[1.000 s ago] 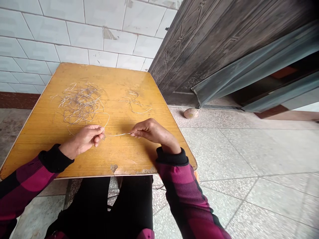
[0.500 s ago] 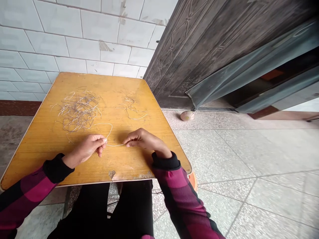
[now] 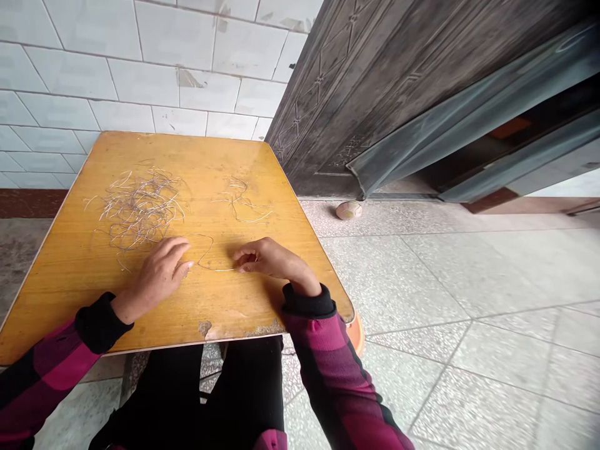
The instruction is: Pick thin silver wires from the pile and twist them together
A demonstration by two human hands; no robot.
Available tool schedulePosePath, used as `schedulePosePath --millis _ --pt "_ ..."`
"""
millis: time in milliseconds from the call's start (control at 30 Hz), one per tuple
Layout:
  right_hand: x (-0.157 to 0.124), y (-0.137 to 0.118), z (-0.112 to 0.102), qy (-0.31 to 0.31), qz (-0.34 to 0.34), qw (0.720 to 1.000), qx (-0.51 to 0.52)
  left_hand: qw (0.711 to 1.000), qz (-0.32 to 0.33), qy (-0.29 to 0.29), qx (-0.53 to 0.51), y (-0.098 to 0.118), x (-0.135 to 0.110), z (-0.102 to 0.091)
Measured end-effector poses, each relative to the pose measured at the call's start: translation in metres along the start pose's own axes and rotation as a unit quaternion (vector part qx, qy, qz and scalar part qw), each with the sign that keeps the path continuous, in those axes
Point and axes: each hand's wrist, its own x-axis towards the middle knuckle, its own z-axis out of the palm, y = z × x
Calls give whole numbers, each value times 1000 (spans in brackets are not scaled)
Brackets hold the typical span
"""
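Note:
A thin bent wire loops over the table between my hands. My right hand pinches one end of it between thumb and fingers. My left hand is open, thumb and fingers apart, just left of the wire's bend and holding nothing. Beyond my left hand lies a tangled heap of thin wires, some silvery and some dark. A smaller bunch of wires is spread on the table beyond my right hand.
The yellow wooden table has a chipped front edge. White wall tiles rise behind it, and a dark carved door with a grey curtain stands at the right. A ball sits on the tiled floor.
My left hand has let go of the wire, opened and shifted slightly left. My right hand stays on the wire's end. The view has shifted a little.

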Motion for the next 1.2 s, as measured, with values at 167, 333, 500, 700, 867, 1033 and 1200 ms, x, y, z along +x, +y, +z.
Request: schedulePosePath --millis 167,333,500,700,867,1033,1200 --pt "-6 0 -11 112 42 990 -69 994 62 -3 90 -5 2 0" --pt "-8 -6 -12 178 18 980 -89 984 51 64 159 -30 11 -23" --pt "-1 -13 11 162 -65 981 -82 972 32 68 222 -63 19 -49" --pt "19 -19 60 108 -245 945 -186 963 46 -26 264 -60 16 -40" --pt "23 -15 64 111 -222 942 -228 956 11 -31 290 -62 15 -40" --pt "22 -4 52 156 -161 939 -262 940 -34 -36 336 -66 14 -47" --pt "22 6 46 183 -93 938 -279 928 -58 -27 367 -61 13 -52"
